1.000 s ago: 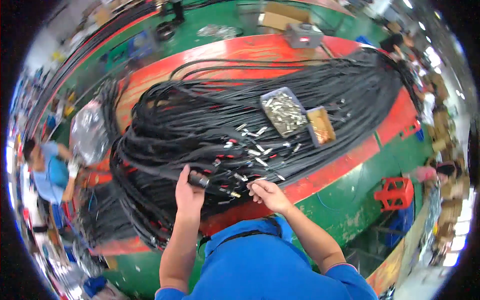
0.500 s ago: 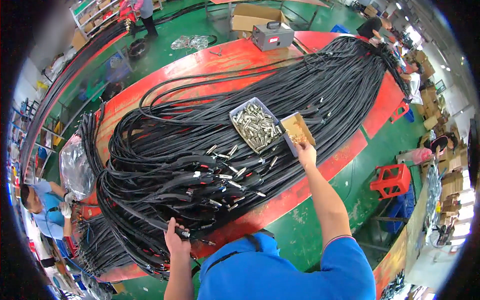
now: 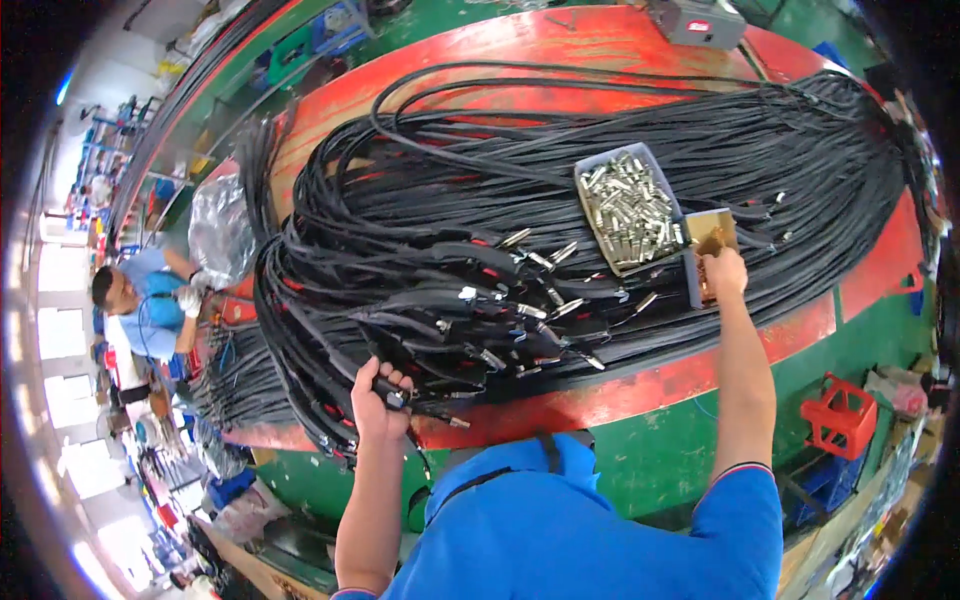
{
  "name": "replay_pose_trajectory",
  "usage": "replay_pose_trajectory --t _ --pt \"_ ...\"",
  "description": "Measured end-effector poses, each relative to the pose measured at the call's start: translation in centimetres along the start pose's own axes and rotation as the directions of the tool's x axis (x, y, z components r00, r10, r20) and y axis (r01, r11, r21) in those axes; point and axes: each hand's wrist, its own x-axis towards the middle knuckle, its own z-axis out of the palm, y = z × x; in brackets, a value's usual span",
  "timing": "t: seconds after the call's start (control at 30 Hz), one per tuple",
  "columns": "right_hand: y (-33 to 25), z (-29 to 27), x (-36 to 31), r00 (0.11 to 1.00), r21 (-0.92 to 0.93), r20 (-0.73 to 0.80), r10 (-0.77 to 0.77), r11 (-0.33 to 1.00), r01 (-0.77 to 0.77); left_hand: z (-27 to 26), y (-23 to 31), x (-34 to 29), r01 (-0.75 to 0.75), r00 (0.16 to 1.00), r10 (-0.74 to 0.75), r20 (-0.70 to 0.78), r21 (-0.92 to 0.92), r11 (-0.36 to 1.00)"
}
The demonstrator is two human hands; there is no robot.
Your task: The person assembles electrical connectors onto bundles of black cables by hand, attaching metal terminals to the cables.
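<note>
My left hand is closed round the end of a black cable near the table's front edge; a metal tip shows by its fingers. My right hand reaches into a small cardboard box that holds small copper-coloured pieces. Its fingers are pressed together, and what they pinch is hidden. Just left of that box stands a pale open box full of silver metal connector shells. Both boxes rest on a thick bed of black cables. Several cable ends with silver connectors lie between my hands.
The cables cover much of a red table. A grey case sits at its far edge. At the left, a co-worker in light blue wears white gloves, near a clear plastic bag. A red stool stands at the right.
The view has shifted, so the table and boxes appear farther right. My right hand has gone deeper into the small box. My left hand still grips the cable end.
</note>
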Motion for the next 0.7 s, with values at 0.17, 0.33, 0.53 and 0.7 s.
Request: replay_pose_trajectory --t 0.17,0.33,0.53,0.7 --pt "1.0 -1.0 -1.4 0.954 0.276 -0.289 -0.086 0.946 0.169 1.5 1.6 -0.9 0.045 0.995 -0.027 0.098 -0.186 0.982" --pt "-0.6 -2.2 -7.0 0.970 0.816 -0.168 -0.177 0.527 0.237 2.0 2.9 -1.7 0.071 0.989 -0.036 0.146 -0.239 0.969" --pt "-10.8 -5.6 -27.0 0.855 0.989 0.137 -0.500 0.020 -0.147 0.9 4.3 -1.9 0.105 0.968 -0.032 0.249 -0.283 0.954" --pt "-15.6 -5.3 -38.9 0.712 0.899 0.296 -0.637 -0.066 -0.433 1.4 5.5 -2.8 0.151 0.951 -0.026 0.308 -0.392 0.908"
